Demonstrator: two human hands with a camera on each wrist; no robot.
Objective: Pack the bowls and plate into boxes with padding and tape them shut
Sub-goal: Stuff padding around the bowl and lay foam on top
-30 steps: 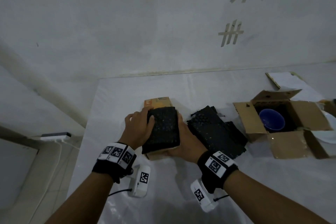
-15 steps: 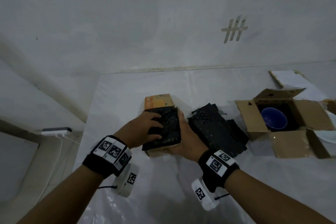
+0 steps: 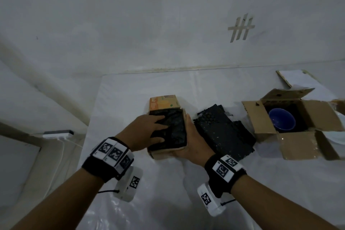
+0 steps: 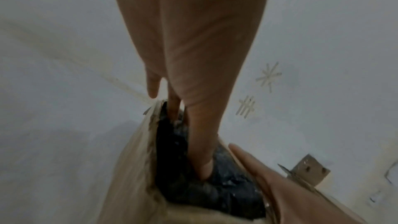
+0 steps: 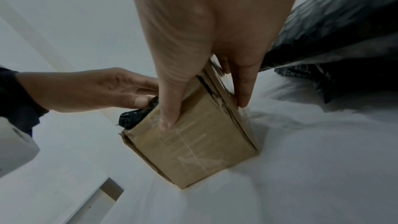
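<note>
A small cardboard box (image 3: 168, 153) with an orange flap (image 3: 164, 102) stands at the table's middle. Black bubble-wrap padding (image 3: 175, 129) fills its open top. My left hand (image 3: 149, 130) lies on the padding with straight fingers and presses it down; the left wrist view shows its fingers (image 4: 202, 151) sunk into the padding (image 4: 226, 193). My right hand (image 3: 194, 142) grips the box's near right corner, thumb on the front face (image 5: 193, 146), fingers down the right side. A blue bowl (image 3: 281, 122) sits in an open box (image 3: 298, 145) at the right.
A pile of black padding sheets (image 3: 224, 132) lies between the two boxes, touching my right hand. A white plate (image 3: 337, 136) shows at the right edge behind the open box's flaps. Flat cardboard (image 3: 295, 78) lies at the back right. The table's left edge is near.
My left hand moved from the padding's left edge onto its top and pushed it down into the small box. The orange flap now shows more. My right hand kept its hold.
</note>
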